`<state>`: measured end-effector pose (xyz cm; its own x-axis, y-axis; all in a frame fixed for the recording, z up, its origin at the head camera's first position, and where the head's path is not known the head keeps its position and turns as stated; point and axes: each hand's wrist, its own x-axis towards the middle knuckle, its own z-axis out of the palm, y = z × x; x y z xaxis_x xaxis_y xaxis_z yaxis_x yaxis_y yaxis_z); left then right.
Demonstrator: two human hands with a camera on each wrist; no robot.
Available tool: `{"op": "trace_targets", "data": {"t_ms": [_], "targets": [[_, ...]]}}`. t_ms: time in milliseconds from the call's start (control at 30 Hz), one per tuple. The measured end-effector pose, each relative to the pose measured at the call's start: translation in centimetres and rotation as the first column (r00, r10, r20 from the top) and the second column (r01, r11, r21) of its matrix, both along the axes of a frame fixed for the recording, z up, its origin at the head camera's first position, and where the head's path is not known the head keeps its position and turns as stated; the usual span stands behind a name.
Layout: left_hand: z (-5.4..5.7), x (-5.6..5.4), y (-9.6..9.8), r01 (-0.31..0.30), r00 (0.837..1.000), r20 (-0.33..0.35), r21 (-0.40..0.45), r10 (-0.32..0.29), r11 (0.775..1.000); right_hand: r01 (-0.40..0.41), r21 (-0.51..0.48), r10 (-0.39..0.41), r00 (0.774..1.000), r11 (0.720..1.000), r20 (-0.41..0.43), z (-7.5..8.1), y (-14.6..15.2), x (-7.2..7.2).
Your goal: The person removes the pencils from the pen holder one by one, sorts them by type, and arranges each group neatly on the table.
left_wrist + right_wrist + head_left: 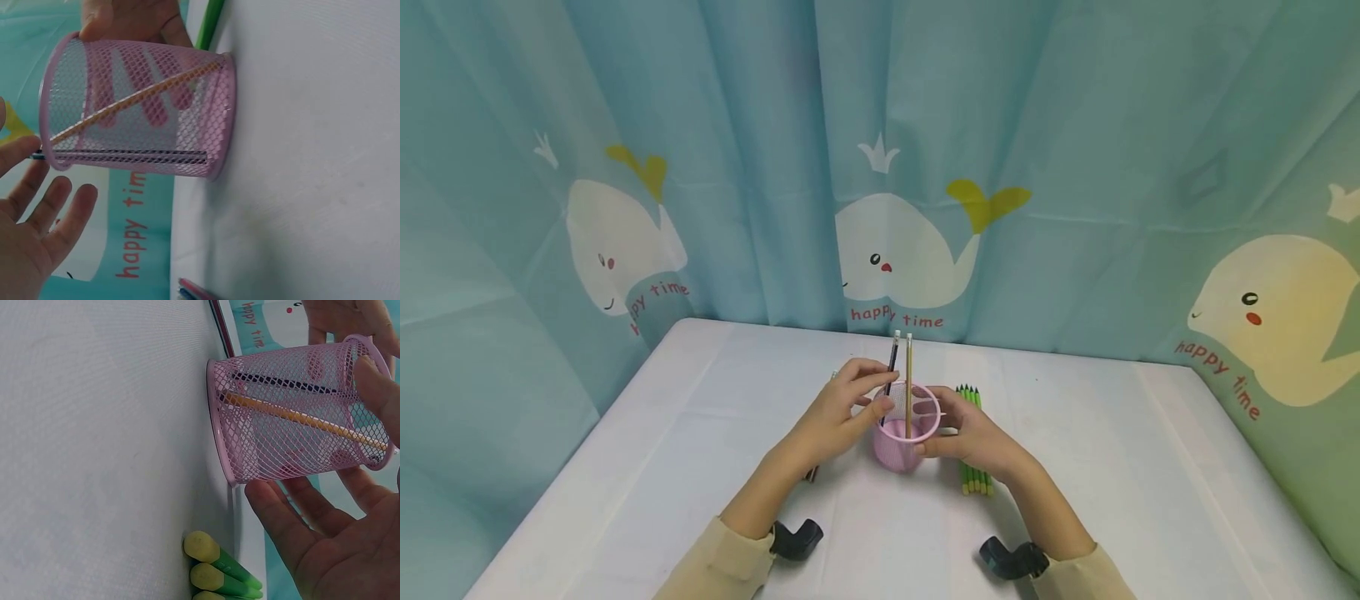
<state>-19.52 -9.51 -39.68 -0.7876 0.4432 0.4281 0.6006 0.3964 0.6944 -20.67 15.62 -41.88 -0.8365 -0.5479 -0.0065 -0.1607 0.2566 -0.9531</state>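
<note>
A pink mesh pencil cup [897, 452] stands upright on the white table. My right hand [973, 433] holds it from the right, thumb on the near rim and fingers behind. Inside lean a yellow pencil [134, 99] and a dark pencil [131, 156]; their upper ends rise above the rim in the head view. At the cup's left, my left hand [842, 412] has its fingers spread by the dark pencil, with fingertips against it near the rim. In the left wrist view those fingers partly cover its upper part.
Several green pencils [976, 479] lie side by side right of the cup, partly behind my right forearm. More dark pencils [812, 473] lie at the left, mostly hidden by my left arm. A blue curtain [775, 167] with whale prints hangs behind the table [1112, 467].
</note>
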Motion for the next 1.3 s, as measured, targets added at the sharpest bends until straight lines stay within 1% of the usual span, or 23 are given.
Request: {"op": "trace_targets", "data": {"t_ms": [167, 367, 533, 733, 967, 1133, 1300], "targets": [[0.7, 0.0, -0.2, -0.012, 0.999, -0.042, 0.032, 0.013, 0.999, 0.001, 0.005, -0.001, 1.0, 1.0, -0.004, 0.1, 0.1, 0.1], [1.4, 0.0, -0.4, -0.031, 0.997, -0.063, 0.054, 0.034, 0.998, 0.012, 0.009, -0.012, 1.0, 1.0, -0.007, 0.1, 0.1, -0.1], [1.7, 0.1, -0.7, -0.044, 0.995, -0.086, 0.073, 0.05, 0.996, 0.003, 0.002, -0.003, 1.0, 1.0, 0.001, 0.0, 0.1, -0.1], [2.1, 0.0, -0.9, -0.043, 0.994, -0.098, 0.135, 0.056, 0.99, 0.005, -0.005, -0.005, 1.0, 1.0, 0.007, 0.1, 0.1, 0.0], [2.4, 0.3, -1.2, -0.084, 0.989, -0.108, 0.168, 0.103, 0.982, -0.021, -0.012, 0.021, 1.0, 1.0, -0.006, -0.1, 0.0, 0.0], [2.7, 0.3, -1.4, -0.09, 0.983, -0.139, 0.202, 0.12, 0.975, -0.027, -0.011, 0.026, 0.999, 1.0, -0.031, -0.3, 0.0, -0.1], [2.9, 0.4, -1.7, -0.107, 0.975, -0.165, 0.231, 0.147, 0.967, -0.018, -0.008, 0.018, 1.0, 1.0, -0.024, -0.3, 0.0, -0.1]]}}
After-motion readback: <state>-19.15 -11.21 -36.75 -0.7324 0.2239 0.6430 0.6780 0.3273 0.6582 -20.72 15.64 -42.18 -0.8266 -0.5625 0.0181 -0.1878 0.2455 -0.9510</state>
